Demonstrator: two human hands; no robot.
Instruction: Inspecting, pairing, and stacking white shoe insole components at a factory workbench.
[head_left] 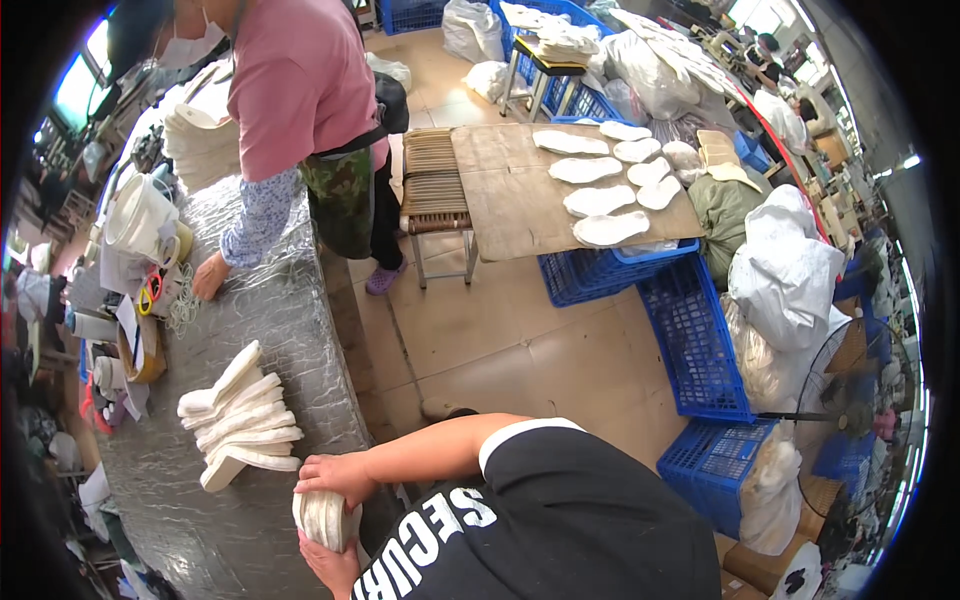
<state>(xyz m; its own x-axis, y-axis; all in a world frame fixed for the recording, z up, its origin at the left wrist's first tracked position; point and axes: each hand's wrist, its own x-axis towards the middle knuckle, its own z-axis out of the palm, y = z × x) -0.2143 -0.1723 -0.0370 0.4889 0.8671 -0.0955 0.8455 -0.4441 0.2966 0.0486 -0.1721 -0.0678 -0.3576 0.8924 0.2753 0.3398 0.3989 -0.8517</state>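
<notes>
A thick stack of cream insoles (pixel 323 518) stands on edge near the right side of the dark table, seen end-on. My right hand (pixel 341 477) lies over its far end, fingers curled around it. Holding the near end from below is my left hand (pixel 330 563), its fingers partly hidden by the stack. Just beyond them a loose, fanned pile of white fleecy insoles (pixel 243 415) rests on the table, apart from my hands.
The grey table (pixel 290 320) carries scissors (pixel 150 292) and white tubs along its left side. A co-worker in pink (pixel 300 90) leans over its far end. Right of the floor aisle stand a board (pixel 490 190) with several white insoles, a stool (pixel 435 180) and blue crates (pixel 690 340).
</notes>
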